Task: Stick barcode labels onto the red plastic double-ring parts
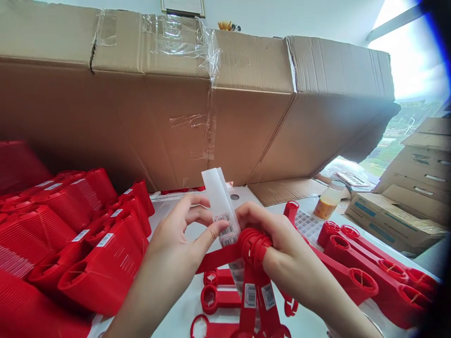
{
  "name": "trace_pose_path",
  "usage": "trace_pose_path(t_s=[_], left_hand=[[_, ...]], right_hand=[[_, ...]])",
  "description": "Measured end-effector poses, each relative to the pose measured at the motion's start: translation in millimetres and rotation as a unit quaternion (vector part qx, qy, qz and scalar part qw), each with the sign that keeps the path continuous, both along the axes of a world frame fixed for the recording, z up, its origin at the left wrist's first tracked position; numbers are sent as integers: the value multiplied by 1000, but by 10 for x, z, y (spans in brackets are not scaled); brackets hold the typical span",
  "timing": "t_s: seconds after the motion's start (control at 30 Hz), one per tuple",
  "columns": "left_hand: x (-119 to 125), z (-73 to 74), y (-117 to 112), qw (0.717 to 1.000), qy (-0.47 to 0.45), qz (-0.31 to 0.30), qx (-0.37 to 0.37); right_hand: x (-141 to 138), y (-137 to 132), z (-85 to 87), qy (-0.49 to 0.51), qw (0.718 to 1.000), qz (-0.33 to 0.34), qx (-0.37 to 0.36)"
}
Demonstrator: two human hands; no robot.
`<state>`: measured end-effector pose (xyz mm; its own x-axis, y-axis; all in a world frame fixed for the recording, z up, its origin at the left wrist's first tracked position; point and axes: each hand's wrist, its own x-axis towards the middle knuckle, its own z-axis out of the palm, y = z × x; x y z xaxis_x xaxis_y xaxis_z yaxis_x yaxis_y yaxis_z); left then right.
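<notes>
My left hand [183,234] pinches a white strip of barcode labels [221,206] with thumb and fingers; the strip stands up between both hands. My right hand [278,239] grips a bunch of red plastic handles [253,246] by their ringed ends and also touches the strip. Barcode stickers show on the handles hanging below [251,295].
Stacked red plastic dustpan-like parts [88,244] with labels fill the left. More red handles [366,267] lie at the right on the white table [313,324]. Large cardboard boxes [197,103] stand behind; smaller boxes [394,216] and a small bottle [327,199] sit at the right.
</notes>
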<state>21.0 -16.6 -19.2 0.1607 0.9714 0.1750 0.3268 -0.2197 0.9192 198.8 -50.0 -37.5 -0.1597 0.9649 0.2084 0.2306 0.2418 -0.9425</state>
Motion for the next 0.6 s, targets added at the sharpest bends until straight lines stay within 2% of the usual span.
trace_pose_path(t_s=[0.17,0.27,0.43,0.6], left_hand=[[24,-27,30,999,-41,18,-15],[46,-28,21,999,-21,37,3],[61,-93,20,985,87,63,138],[93,-189,30,947,116,100,282]], right_hand=[[-43,42,-69,-47,998,-26,30],[-55,63,-90,-44,998,-35,39],[-47,77,-60,-8,999,-35,28],[-45,83,-67,-15,998,-44,32]])
